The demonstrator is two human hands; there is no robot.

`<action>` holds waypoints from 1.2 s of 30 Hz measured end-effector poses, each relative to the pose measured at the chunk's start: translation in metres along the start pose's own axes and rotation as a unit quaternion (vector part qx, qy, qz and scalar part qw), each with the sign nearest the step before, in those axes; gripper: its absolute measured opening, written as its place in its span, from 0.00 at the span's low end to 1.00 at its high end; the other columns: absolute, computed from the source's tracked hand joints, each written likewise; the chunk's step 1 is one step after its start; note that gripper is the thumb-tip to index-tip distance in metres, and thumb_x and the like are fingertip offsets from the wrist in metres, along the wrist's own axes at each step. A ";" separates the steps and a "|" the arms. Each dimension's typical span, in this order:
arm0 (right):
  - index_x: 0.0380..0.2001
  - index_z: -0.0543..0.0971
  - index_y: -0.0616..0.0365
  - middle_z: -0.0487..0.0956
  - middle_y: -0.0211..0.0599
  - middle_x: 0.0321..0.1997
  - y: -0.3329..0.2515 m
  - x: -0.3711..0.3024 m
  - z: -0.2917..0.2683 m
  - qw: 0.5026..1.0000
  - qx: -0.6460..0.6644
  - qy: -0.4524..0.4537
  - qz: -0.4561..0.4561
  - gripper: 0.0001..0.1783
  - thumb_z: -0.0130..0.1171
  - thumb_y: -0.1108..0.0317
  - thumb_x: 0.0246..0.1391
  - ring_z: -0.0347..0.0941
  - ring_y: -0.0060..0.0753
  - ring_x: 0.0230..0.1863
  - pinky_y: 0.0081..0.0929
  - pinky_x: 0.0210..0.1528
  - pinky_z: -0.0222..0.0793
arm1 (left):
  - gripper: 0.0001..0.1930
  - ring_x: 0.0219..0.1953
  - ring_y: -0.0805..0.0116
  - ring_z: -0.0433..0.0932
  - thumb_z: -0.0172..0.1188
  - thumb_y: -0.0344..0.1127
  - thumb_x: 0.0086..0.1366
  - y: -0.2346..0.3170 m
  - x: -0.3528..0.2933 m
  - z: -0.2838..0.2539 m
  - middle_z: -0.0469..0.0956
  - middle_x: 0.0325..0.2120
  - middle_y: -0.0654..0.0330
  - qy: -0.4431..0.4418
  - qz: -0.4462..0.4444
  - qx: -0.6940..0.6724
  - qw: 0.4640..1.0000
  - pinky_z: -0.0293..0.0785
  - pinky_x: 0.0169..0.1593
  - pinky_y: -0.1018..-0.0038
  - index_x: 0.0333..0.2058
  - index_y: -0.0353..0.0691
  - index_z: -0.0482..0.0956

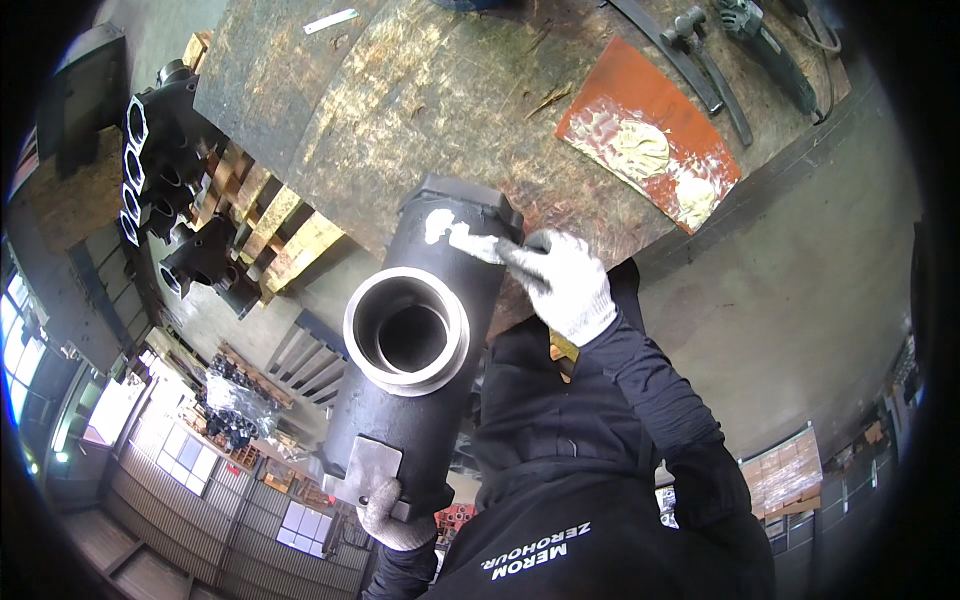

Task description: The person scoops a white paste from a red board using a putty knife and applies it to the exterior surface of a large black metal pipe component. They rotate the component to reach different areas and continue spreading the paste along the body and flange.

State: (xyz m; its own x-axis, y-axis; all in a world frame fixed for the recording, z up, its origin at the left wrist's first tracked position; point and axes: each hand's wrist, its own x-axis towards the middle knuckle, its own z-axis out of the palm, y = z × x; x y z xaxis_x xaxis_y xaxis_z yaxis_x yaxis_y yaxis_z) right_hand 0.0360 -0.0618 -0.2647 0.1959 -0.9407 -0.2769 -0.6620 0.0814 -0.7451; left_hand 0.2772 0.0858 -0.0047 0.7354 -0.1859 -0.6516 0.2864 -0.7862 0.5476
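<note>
A black metal cylinder (412,235) with a round, bright machined port (455,335) on its side leans tilted against the near edge of the workbench. My right hand (568,290), in a white glove, is closed round a putty knife. Its blade (478,246), smeared with cream paste, touches the cylinder near the upper end. Beside the blade tip sits a dab of pale filler paste (438,225). Gloved too, my left hand (392,520) grips the cylinder's lower end, next to a flat grey metal plate (372,470); most of its fingers are hidden.
An orange-red sheet (610,90) carrying mounds of cream paste (640,150) lies at the right of the worn workbench (430,110). Beyond it are a hammer (705,55), a dark metal bar (665,50) and an angle grinder (770,55). Black castings (200,255) and wooden pallets (300,245) stand left.
</note>
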 end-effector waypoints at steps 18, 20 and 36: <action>0.51 0.87 0.37 0.80 0.33 0.40 0.001 0.013 -0.009 0.999 -0.037 0.003 -0.002 0.18 0.67 0.62 0.57 0.77 0.41 0.42 0.39 0.46 0.73 | 0.42 0.52 0.59 0.77 0.84 0.25 0.35 -0.013 -0.001 -0.029 0.75 0.50 0.56 0.008 0.132 0.221 0.966 0.73 0.59 0.59 0.50 0.42 0.71; 0.54 0.86 0.36 0.80 0.35 0.40 0.003 0.008 -0.006 1.000 0.025 0.008 -0.005 0.20 0.67 0.63 0.57 0.78 0.43 0.43 0.39 0.46 0.74 | 0.37 0.53 0.59 0.77 0.81 0.26 0.40 -0.021 0.003 -0.042 0.75 0.50 0.57 -0.015 0.276 0.321 0.906 0.73 0.59 0.59 0.50 0.42 0.72; 0.53 0.84 0.44 0.77 0.38 0.39 -0.016 0.017 -0.024 0.998 0.010 -0.024 -0.054 0.22 0.63 0.65 0.52 0.76 0.42 0.43 0.40 0.46 0.72 | 0.18 0.45 0.60 0.81 0.75 0.25 0.46 -0.007 -0.004 -0.016 0.82 0.41 0.54 -0.030 0.472 0.381 0.795 0.76 0.54 0.61 0.37 0.41 0.79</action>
State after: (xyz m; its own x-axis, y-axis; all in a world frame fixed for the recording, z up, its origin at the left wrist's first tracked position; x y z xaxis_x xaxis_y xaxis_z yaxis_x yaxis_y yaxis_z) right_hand 0.0324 -0.0869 -0.2423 0.3005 -0.9275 -0.2222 -0.6199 -0.0129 -0.7846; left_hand 0.2823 0.1011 0.0027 0.3651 -0.9141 -0.1764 -0.8464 -0.4048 0.3460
